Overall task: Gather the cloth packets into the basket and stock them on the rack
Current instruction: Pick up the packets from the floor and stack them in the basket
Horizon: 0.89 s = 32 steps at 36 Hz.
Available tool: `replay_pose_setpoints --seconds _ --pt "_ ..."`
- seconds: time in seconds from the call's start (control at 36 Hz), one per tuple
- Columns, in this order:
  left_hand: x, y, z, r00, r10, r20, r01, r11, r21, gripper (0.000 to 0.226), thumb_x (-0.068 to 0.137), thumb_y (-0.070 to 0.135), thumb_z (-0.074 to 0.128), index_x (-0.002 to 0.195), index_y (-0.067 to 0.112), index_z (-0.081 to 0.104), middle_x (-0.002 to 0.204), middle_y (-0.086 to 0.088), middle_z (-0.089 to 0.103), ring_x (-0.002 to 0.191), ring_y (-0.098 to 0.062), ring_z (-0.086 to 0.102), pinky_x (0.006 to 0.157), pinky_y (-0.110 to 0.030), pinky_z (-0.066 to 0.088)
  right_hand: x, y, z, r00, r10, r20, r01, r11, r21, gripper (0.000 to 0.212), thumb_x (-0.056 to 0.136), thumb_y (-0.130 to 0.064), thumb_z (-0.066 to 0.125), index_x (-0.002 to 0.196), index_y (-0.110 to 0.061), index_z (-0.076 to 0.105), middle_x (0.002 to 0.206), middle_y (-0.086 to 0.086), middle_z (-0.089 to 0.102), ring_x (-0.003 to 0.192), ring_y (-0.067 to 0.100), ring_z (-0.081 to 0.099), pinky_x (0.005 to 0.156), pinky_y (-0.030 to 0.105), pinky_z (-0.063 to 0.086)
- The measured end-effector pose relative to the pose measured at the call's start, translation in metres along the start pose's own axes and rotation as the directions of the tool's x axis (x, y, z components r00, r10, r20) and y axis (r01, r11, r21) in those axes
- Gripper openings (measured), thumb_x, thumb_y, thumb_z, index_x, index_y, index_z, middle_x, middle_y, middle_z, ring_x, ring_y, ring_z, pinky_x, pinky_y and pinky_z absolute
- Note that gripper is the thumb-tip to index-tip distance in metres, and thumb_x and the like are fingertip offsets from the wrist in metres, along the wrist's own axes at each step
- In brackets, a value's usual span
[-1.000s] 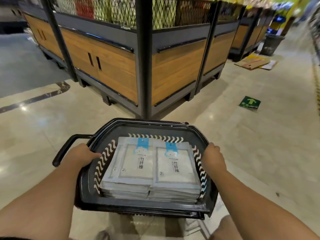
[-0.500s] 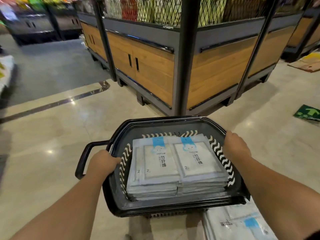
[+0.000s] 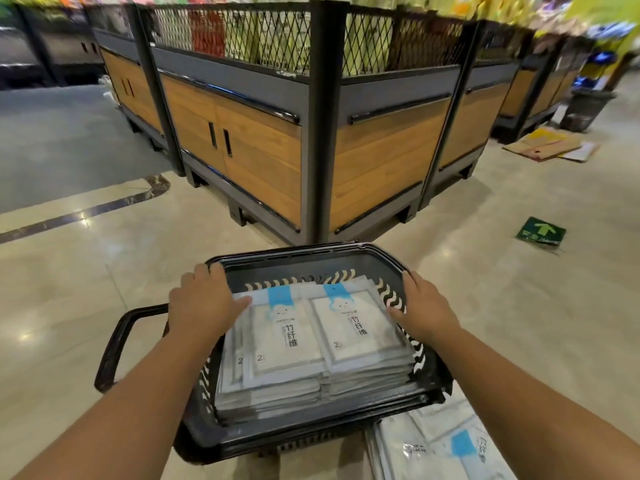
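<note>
Lying nearest, just under the basket's near right corner, loose cloth packets wait ungathered, so collecting looks unfinished. Inside the basket two level stacks sit side by side, probably packed flat so nothing slides. The left hand curls over the basket's left rim, its thumb resting on the left stack. The right hand clamps the opposite rim, a balanced hold for a heavy load. Beyond the basket's far edge stands a mesh-topped display rack.
</note>
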<state>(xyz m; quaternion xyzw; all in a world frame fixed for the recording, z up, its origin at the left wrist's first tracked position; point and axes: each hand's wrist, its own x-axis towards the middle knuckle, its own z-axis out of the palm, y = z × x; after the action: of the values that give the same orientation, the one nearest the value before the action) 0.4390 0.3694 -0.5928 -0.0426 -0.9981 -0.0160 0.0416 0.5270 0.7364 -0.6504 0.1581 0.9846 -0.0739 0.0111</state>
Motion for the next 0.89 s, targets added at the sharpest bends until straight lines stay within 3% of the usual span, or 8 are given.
replay_pose_setpoints --seconds 0.11,0.25,0.42,0.61,0.78,0.89 --pt "-0.005 0.029 0.001 0.983 0.183 -0.009 -0.183 0.983 0.018 0.097 0.084 0.077 0.050 0.155 0.019 0.022 0.154 -0.003 0.036 0.136 -0.025 0.040 0.102 -0.040 0.043 -0.022 0.010 -0.014 0.997 -0.071 -0.034 0.071 0.997 0.002 0.095 0.090 -0.065 0.055 0.160 -0.014 0.014 0.165 0.007 0.020 0.148 0.026 0.024 0.116 0.040 0.032" --pt "-0.014 0.067 0.000 0.951 0.309 -0.028 -0.309 0.951 0.007 0.102 0.081 0.079 0.049 0.158 0.020 0.018 0.162 -0.001 0.025 0.147 -0.023 0.027 0.115 -0.041 0.035 -0.049 0.030 -0.042 0.998 -0.033 -0.051 0.034 0.999 0.018 0.101 0.091 -0.067 0.055 0.161 -0.015 0.005 0.169 0.007 0.006 0.154 0.026 0.011 0.123 0.041 0.020" --pt "-0.030 0.118 -0.001 0.897 0.439 -0.057 -0.439 0.898 0.008 0.100 0.082 0.081 0.046 0.159 0.025 0.015 0.165 -0.001 0.019 0.151 -0.026 0.019 0.118 -0.045 0.029 -0.081 0.070 -0.062 0.994 0.052 -0.096 -0.053 0.999 -0.011 0.102 0.090 -0.073 0.050 0.162 -0.020 0.002 0.169 0.007 0.001 0.155 0.027 0.007 0.124 0.044 0.017" --pt "-0.053 0.184 0.007 0.804 0.592 -0.061 -0.592 0.806 0.019 0.099 0.082 0.082 0.041 0.158 0.022 0.020 0.163 -0.004 0.024 0.149 -0.029 0.023 0.116 -0.048 0.033 -0.128 0.128 -0.075 0.973 0.202 -0.112 -0.205 0.979 -0.019 0.102 0.089 -0.073 0.051 0.162 -0.021 0.002 0.169 0.006 0.003 0.155 0.027 0.009 0.124 0.044 0.019" --pt "-0.102 0.258 0.024 0.707 0.705 -0.053 -0.706 0.700 -0.102 0.099 0.084 0.082 0.038 0.160 0.022 0.014 0.166 -0.005 0.015 0.152 -0.030 0.014 0.123 -0.044 0.019 -0.186 0.188 -0.071 0.939 0.340 -0.061 -0.343 0.938 -0.050 0.101 0.089 -0.072 0.050 0.162 -0.021 0.003 0.169 0.006 0.002 0.155 0.026 0.008 0.124 0.043 0.019" --pt "-0.141 0.300 0.052 0.614 0.789 -0.030 -0.785 0.606 -0.128 0.097 0.084 0.082 0.033 0.157 0.019 0.025 0.162 -0.009 0.028 0.148 -0.035 0.025 0.117 -0.047 0.030 -0.223 0.226 -0.051 0.899 0.437 -0.013 -0.437 0.897 -0.069 0.101 0.090 -0.073 0.048 0.162 -0.021 0.000 0.169 0.007 -0.001 0.155 0.027 0.005 0.125 0.042 0.016"
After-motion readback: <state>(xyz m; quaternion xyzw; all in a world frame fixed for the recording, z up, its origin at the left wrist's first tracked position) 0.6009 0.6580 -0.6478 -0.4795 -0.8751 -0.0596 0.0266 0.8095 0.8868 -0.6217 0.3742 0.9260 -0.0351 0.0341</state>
